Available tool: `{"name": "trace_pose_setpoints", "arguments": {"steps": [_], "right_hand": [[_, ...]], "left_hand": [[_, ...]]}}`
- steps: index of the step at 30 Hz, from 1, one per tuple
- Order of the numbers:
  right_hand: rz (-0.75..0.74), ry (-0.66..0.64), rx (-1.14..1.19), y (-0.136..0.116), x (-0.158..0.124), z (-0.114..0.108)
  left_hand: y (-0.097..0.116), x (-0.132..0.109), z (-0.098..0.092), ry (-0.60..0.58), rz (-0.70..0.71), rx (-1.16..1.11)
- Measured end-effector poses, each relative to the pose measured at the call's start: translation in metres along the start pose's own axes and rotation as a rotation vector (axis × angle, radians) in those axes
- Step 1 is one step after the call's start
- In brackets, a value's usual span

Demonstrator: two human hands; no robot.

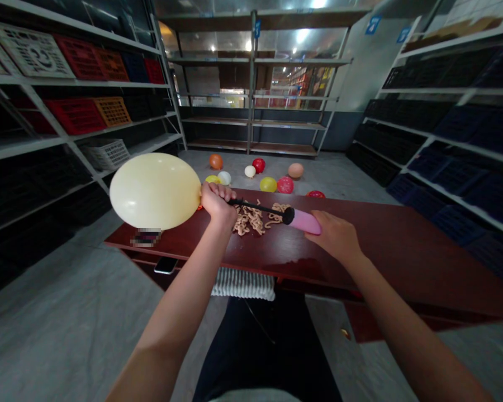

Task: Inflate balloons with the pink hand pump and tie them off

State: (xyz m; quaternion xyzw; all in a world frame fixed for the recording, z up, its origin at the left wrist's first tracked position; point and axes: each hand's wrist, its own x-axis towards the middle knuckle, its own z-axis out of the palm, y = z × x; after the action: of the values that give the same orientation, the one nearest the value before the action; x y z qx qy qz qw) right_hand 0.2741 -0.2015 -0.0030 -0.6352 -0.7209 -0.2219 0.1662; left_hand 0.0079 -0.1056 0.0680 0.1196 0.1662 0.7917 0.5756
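Note:
A large pale-yellow balloon (155, 191), blown up, sticks out to the left of my left hand (218, 201). That hand is closed round the balloon's neck and the near end of a hand balloon pump, so the join is hidden. From there the pump's thin black rod runs right to a black collar and a pink barrel (304, 221). Wrapped round the far end of the barrel is my right hand (335, 234). Under the pump, piles of limp beige uninflated balloons (250, 219) lie on the dark red table (385, 240).
Several inflated balloons, including an orange one (216, 162) and a yellow-green one (268, 184), lie on the floor beyond the table. A phone (166, 265) sits on the ledge below the tabletop. Shelves with crates (77, 116) stand left and right.

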Motion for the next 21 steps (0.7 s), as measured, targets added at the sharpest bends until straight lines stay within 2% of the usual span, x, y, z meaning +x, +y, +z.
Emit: {"name": "trace_pose_setpoints", "arguments": {"steps": [5, 12, 16, 21], "right_hand": [[0.009, 0.006, -0.005, -0.012, 0.014, -0.01], [0.007, 0.057, 0.02, -0.061, 0.032, -0.029], [0.033, 0.067, 0.045, -0.076, 0.036, -0.031], [0.033, 0.034, 0.08, -0.083, 0.031, -0.019]], "left_hand": [[-0.011, -0.022, 0.009, -0.033, 0.023, -0.03], [-0.025, -0.041, 0.017, -0.037, -0.025, -0.042], [-0.019, -0.041, 0.018, -0.054, -0.017, -0.042], [-0.015, -0.026, 0.009, -0.052, -0.051, 0.001]]}}
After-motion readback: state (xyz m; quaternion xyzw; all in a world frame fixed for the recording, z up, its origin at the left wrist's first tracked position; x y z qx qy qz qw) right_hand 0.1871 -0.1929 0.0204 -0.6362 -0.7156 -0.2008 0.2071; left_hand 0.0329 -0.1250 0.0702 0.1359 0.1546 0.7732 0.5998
